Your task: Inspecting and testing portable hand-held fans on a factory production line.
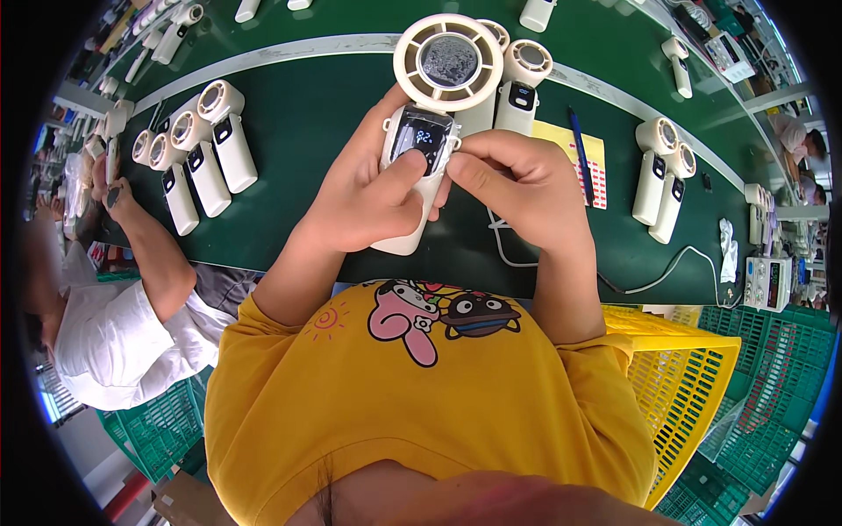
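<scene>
A cream handheld fan (405, 230) is tilted upright in front of me, its round slotted head at the top and its small dark display lit. My left hand (373, 197) is closed around the handle, the thumb pressing on the dark panel below the lit digits. At the handle's right edge, the thumb and forefinger of my right hand (522, 188) are pinched together beside a small side loop. What sits between those fingertips is hidden. A thin white cable (509, 260) comes out below my right hand and runs over the green table.
Behind the held fan stand more cream fans (517, 96). Others form a group at left (209, 175) and a pair at right (651, 184). A blue pen (581, 153) lies on a yellow sticker sheet (599, 145). A yellow crate (693, 368) stands at lower right; a person in white (132, 342) is at left.
</scene>
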`<control>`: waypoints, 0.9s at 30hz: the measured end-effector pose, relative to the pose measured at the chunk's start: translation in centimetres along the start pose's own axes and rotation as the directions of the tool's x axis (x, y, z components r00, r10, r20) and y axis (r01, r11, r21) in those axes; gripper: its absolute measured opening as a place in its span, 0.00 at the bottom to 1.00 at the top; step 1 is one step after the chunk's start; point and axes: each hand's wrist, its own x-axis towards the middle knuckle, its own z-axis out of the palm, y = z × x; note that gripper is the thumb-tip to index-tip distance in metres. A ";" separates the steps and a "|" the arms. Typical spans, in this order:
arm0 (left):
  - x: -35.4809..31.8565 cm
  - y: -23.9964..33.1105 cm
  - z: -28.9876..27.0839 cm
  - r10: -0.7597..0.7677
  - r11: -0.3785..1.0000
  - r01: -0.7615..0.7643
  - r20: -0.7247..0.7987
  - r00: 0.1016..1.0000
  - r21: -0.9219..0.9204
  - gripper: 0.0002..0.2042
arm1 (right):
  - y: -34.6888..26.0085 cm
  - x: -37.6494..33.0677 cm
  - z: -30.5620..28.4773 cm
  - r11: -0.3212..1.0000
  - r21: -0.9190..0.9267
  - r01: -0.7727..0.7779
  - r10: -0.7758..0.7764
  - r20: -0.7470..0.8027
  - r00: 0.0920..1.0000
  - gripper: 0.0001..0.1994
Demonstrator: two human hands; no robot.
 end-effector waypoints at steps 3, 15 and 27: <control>-0.4 -0.3 0.0 0.013 0.970 -0.010 0.010 1.000 -0.242 0.32 | -0.4 -0.1 0.2 0.992 0.115 -0.055 0.057 -0.011 0.998 0.05; -7.9 10.1 -3.5 0.786 0.610 -0.786 0.050 0.616 0.095 0.32 | 0.5 1.1 -0.8 0.962 0.273 0.019 0.079 -0.342 0.936 0.08; 4.7 6.1 -8.4 -0.195 0.977 0.166 -0.250 0.948 -0.131 0.22 | 0.3 0.9 -1.7 0.988 0.145 0.052 0.003 -0.352 0.936 0.08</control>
